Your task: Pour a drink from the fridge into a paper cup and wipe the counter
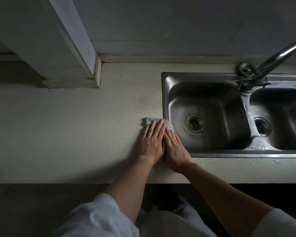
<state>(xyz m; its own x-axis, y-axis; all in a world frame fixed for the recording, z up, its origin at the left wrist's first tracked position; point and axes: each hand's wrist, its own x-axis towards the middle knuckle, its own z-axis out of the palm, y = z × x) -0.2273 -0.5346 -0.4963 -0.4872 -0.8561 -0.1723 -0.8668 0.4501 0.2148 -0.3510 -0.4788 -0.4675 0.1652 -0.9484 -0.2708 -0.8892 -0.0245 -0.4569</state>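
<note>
The hands lie flat with fingers straight, left hand (152, 142) beside right hand (176, 149), pressing a grey cloth (150, 120) onto the counter (75, 125) at the sink (164, 100) rim, so wiping looks underway; no cup or drink shows.

A steel double sink (229, 153) is set into the bench (75, 125) toward its right end. One drain (194, 123) is seen in each basin. A tap (277, 57) is mounted at the sink's back rim, and a white pillar (58, 40) is built against the bench's back edge.
</note>
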